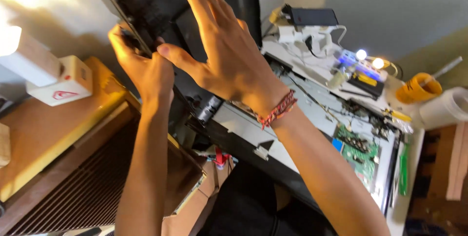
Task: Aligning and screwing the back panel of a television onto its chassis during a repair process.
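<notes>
The left hand is closing its fingers around the edge of a large, flat black plastic back panel, which is standing tilted upright at the top of the view, above an opened grey metal chassis. The right hand, wearing a red braided wristband, is spreading open and flat against the panel's ribbed dark face. A green circuit board is lying on the chassis to the right.

White bench under opened chassis
</notes>
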